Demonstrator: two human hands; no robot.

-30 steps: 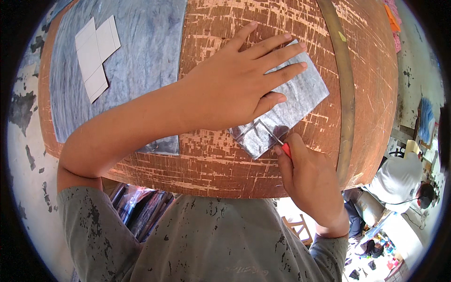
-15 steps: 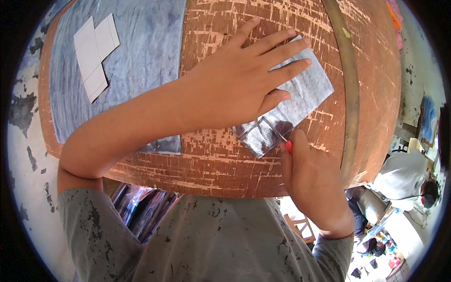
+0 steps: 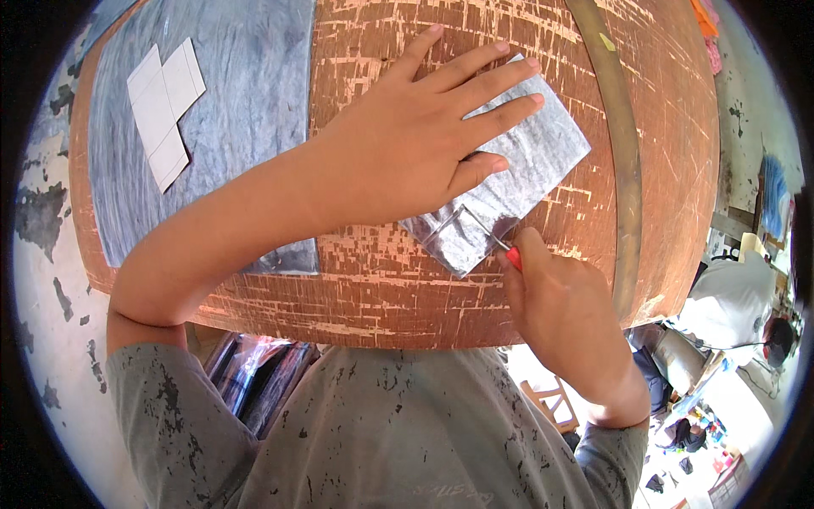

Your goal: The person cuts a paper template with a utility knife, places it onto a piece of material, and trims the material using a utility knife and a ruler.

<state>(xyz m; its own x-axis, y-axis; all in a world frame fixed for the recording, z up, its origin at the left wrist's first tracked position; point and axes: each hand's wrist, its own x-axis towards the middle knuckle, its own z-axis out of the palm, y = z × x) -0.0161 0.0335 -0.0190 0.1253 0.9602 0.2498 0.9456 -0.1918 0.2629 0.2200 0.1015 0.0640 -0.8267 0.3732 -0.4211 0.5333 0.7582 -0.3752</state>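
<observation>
A small rectangular grey streaked sheet (image 3: 543, 140), glossy at its near end, lies slanted on the scored brown board. My left hand (image 3: 449, 123) is spread with its palm down, pressing on the sheet's far left part. In my closed right hand (image 3: 555, 293) is a red-handled tool (image 3: 514, 257) with a thin metal shaft. The shaft reaches over the glossy near corner of the sheet, and its tip meets a dark line there; whether that line is a bend of the shaft, a mark or a reflection, I cannot tell.
A larger grey streaked sheet (image 3: 229, 110) covers the board's left side, with a white angular card template (image 3: 165, 106) on it. A long brown strip (image 3: 623, 136) runs along the board (image 3: 365, 297) at right. Beyond the right edge, a person in white (image 3: 733, 293) bends down.
The sheets, board and both hands all appear shifted slightly left in the view. My left hand stays spread on the small sheet, and my right hand keeps its hold on the tool.
</observation>
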